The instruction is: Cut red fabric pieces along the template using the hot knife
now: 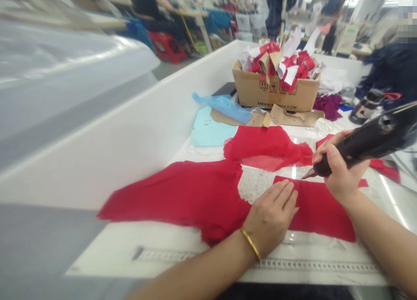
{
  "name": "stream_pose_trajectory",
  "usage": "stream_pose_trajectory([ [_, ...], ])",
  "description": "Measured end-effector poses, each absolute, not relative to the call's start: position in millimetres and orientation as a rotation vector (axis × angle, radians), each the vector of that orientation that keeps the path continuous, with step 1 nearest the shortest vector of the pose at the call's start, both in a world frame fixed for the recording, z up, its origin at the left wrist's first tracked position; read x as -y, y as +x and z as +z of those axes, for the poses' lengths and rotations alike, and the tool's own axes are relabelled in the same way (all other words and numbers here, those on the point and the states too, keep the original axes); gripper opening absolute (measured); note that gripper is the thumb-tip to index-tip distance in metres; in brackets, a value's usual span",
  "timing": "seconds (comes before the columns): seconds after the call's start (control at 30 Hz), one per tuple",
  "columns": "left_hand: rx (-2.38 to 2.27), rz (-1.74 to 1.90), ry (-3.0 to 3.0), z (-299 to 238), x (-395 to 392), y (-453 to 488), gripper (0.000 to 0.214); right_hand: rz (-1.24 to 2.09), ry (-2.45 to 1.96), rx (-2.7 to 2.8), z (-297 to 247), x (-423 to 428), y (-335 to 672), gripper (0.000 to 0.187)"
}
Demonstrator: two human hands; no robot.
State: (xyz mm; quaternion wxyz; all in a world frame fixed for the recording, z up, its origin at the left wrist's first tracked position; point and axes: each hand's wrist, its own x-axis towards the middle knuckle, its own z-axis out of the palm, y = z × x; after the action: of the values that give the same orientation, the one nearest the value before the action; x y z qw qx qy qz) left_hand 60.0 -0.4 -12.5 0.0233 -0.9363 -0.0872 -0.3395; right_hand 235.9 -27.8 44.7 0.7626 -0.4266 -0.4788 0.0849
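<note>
My left hand [272,213] lies flat with fingers stretched out on a red fabric piece [317,209] on the white table [156,130]; a gold bangle is on the wrist. My right hand [339,169] is wrapped round a black hand-held cutting tool [374,141], whose pointed tip touches the far edge of that red piece. A larger red fabric piece [182,191] spreads to the left. Another crumpled red piece [267,148] lies behind.
A cardboard box [276,91] full of red and white scraps stands at the back, with brown paper patterns [293,116], blue fabric [224,107] and a light blue sheet [208,130] beside it. A ruler strip [293,264] runs along the near edge. People work at tables beyond.
</note>
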Motion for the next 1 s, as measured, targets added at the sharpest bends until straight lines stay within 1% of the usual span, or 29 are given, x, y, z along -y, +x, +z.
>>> stream_pose_trajectory([
  [0.07,0.279,-1.043,-2.898,-10.8,0.3,59.0,0.03,0.18,-0.934,1.04,43.2,32.4,242.3,0.018],
  [0.17,0.294,-1.037,-2.908,-9.9,-0.5,58.8,0.031,0.168,-0.975,1.06,40.7,35.8,246.6,0.009],
  [0.3,0.296,-1.024,-2.911,-9.8,-2.0,58.8,0.031,0.16,-1.037,1.082,41.6,37.1,244.4,0.019],
  [0.43,0.243,-0.953,-2.915,-4.6,6.9,56.0,0.029,0.152,-0.992,1.063,45.9,44.1,247.2,0.008],
  [0.63,0.025,-0.794,-3.004,6.5,37.1,68.2,0.032,0.117,-1.024,0.997,45.4,62.5,267.0,0.02],
  [0.77,-0.02,-0.747,-2.991,-1.6,43.2,96.6,0.035,0.072,-1.032,0.956,42.4,65.3,273.3,0.02],
  [0.87,-0.064,-0.794,-2.994,-11.0,40.6,111.3,0.034,0.063,-1.013,0.953,40.7,64.7,273.9,0.02],
  [1.0,-0.123,-0.933,-2.995,-15.8,36.2,112.9,0.032,0.088,-1.04,0.959,38.6,65.4,274.7,0.025],
])
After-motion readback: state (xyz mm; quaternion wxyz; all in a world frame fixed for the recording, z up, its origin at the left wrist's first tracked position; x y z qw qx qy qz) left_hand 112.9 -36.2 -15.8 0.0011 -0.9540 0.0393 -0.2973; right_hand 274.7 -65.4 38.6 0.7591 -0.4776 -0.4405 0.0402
